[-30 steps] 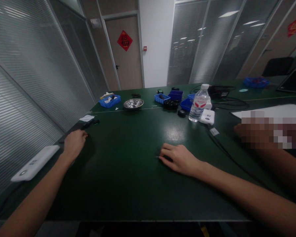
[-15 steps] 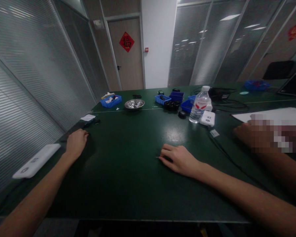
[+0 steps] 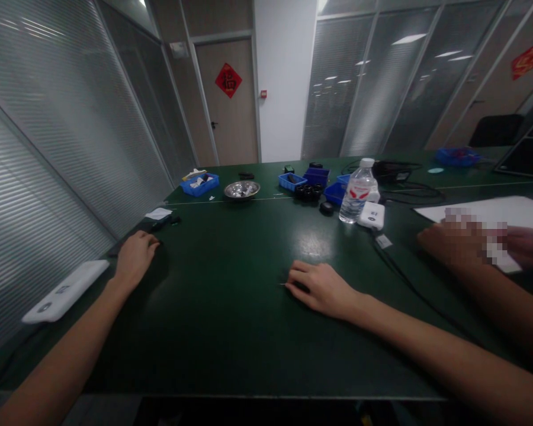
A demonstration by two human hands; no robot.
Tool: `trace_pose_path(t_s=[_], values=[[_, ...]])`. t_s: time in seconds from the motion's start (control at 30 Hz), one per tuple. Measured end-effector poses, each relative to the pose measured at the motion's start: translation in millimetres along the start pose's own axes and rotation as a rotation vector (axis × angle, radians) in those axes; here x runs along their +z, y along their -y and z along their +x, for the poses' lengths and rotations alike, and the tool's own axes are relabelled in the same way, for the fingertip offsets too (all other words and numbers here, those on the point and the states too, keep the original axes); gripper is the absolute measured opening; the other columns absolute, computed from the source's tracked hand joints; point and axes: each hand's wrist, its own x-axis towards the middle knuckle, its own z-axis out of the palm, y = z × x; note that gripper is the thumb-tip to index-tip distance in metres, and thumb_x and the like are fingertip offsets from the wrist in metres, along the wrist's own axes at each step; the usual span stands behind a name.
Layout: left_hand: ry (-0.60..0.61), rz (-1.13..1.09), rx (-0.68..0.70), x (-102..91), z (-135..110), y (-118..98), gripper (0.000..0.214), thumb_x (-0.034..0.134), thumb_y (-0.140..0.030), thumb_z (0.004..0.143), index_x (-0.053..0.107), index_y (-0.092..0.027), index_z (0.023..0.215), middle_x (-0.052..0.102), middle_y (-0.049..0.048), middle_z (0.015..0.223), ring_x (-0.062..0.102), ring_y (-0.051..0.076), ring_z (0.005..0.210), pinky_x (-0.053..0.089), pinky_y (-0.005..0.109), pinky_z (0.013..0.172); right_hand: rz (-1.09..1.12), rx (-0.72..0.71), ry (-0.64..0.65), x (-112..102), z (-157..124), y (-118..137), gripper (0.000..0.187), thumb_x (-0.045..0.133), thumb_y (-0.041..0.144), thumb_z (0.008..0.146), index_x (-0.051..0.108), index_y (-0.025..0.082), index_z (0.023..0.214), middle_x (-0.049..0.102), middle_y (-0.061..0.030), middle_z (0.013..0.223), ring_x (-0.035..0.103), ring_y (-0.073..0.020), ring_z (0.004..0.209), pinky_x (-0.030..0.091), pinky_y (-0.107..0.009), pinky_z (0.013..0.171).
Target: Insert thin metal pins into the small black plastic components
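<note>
My left hand [image 3: 136, 255] rests on the left side of the green table [image 3: 222, 331], its fingers curled together. Something small and dark [image 3: 160, 242] shows at the fingertips, too small to name. Just beyond that hand lie a black object [image 3: 162, 222] and a white paper slip [image 3: 159, 213]. Right of the table's middle, my right hand [image 3: 317, 287] lies low on the surface with its fingers closed. A thin pale sliver [image 3: 282, 284] sticks out leftward from between the thumb and finger; its kind does not show.
Two white power banks [image 3: 66, 291] [image 3: 372, 215] lie at the left edge and beside a water bottle [image 3: 357, 192]. Farther back are a metal bowl [image 3: 242, 190] and blue baskets [image 3: 199, 184]. At right, another person's hands [image 3: 453, 242] are by white paper [image 3: 524, 207].
The view has tilted slightly, so the background sits a little lower. Both my hands keep their places on the table. The other person's hands at right have shifted slightly.
</note>
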Motion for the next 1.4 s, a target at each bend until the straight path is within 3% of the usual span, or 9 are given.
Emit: trace_pose_path(t_s=[0.17, 0.4, 0.57, 0.63, 0.8, 0.9, 1.17, 1.3, 1.4], values=[[0.034, -0.026, 0.022, 9.0, 2.6, 11.3, 0.039, 0.041, -0.03, 0.098, 0.07, -0.017, 0.121, 0.068, 0.0145, 0.12, 0.066, 0.031, 0.106, 0.05, 0.039, 0.093, 0.008, 0.006, 0.008, 0.4, 1.6, -0.4, 0.023, 0.048, 0.033, 0.104, 0.066, 0.018, 0.101, 0.061, -0.0051, 0.102, 0.057, -0.0124, 0.073, 0.039, -0.026, 0.061], [0.063, -0.08, -0.003, 11.5, 6.1, 13.4, 0.036, 0.046, -0.032, 0.096, 0.074, -0.017, 0.111, 0.07, 0.0142, 0.116, 0.066, 0.031, 0.105, 0.05, 0.039, 0.09, 0.019, 0.013, 0.02, -1.1, 2.1, 1.8, 0.024, 0.047, 0.033, 0.104, 0.066, 0.018, 0.102, 0.061, -0.005, 0.102, 0.058, -0.0125, 0.074, 0.041, -0.026, 0.063], [-0.17, -0.16, -0.189, 6.1, 7.1, 21.2, 0.041, 0.038, -0.024, 0.096, 0.071, -0.015, 0.117, 0.069, 0.0145, 0.12, 0.063, 0.029, 0.113, 0.045, 0.038, 0.104, 0.016, 0.006, 0.006, 0.3, 2.0, 1.0, 0.023, 0.048, 0.032, 0.103, 0.066, 0.018, 0.102, 0.061, -0.0051, 0.1, 0.058, -0.0129, 0.073, 0.042, -0.026, 0.063], [-0.2, -0.164, -0.19, 7.5, 8.1, 27.2, 0.044, 0.035, -0.021, 0.095, 0.069, -0.014, 0.121, 0.067, 0.0148, 0.125, 0.061, 0.029, 0.117, 0.042, 0.039, 0.108, 0.023, 0.001, 0.003, 0.0, 1.9, 1.0, 0.024, 0.047, 0.032, 0.104, 0.066, 0.018, 0.102, 0.061, -0.0053, 0.1, 0.058, -0.0131, 0.074, 0.042, -0.025, 0.063], [-0.02, -0.193, -0.067, 19.6, 14.2, 36.8, 0.039, 0.048, -0.026, 0.091, 0.074, -0.017, 0.119, 0.068, 0.0129, 0.129, 0.06, 0.032, 0.121, 0.043, 0.041, 0.108, 0.028, 0.01, 0.005, -1.5, 2.0, 1.6, 0.025, 0.047, 0.033, 0.104, 0.066, 0.018, 0.101, 0.061, -0.0054, 0.1, 0.059, -0.0135, 0.074, 0.043, -0.026, 0.064], [0.023, -0.201, -0.051, 25.2, 18.3, 37.1, 0.039, 0.053, -0.03, 0.09, 0.075, -0.016, 0.119, 0.07, 0.0144, 0.128, 0.061, 0.035, 0.12, 0.044, 0.043, 0.106, 0.036, 0.011, 0.01, -0.9, 2.1, 1.0, 0.026, 0.046, 0.034, 0.105, 0.066, 0.018, 0.102, 0.061, -0.0055, 0.102, 0.059, -0.0132, 0.074, 0.044, -0.026, 0.064], [0.03, -0.234, -0.066, 23.7, 21.1, 32.4, 0.041, 0.045, -0.033, 0.095, 0.076, -0.016, 0.116, 0.071, 0.0128, 0.126, 0.065, 0.029, 0.116, 0.046, 0.035, 0.103, 0.007, 0.01, 0.01, 1.5, 2.5, -0.4, 0.024, 0.047, 0.033, 0.104, 0.066, 0.018, 0.102, 0.062, -0.0055, 0.102, 0.059, -0.0136, 0.074, 0.042, -0.027, 0.062], [-0.016, -0.216, -0.084, 17.6, 19.3, 28.7, 0.044, 0.042, -0.031, 0.096, 0.074, -0.012, 0.12, 0.069, 0.0164, 0.124, 0.063, 0.029, 0.115, 0.046, 0.037, 0.103, 0.022, 0.005, 0.009, 0.1, 2.1, -0.1, 0.024, 0.047, 0.033, 0.104, 0.066, 0.019, 0.103, 0.062, -0.0055, 0.103, 0.059, -0.0134, 0.075, 0.042, -0.026, 0.063], [-0.018, -0.125, -0.039, 13.5, 18.3, 28.2, 0.043, 0.046, -0.039, 0.096, 0.075, -0.016, 0.118, 0.067, 0.0157, 0.123, 0.06, 0.031, 0.114, 0.045, 0.04, 0.101, 0.022, 0.003, 0.007, -0.1, 2.2, 0.1, 0.025, 0.047, 0.034, 0.104, 0.067, 0.019, 0.103, 0.062, -0.0055, 0.102, 0.059, -0.0134, 0.075, 0.043, -0.026, 0.063]])
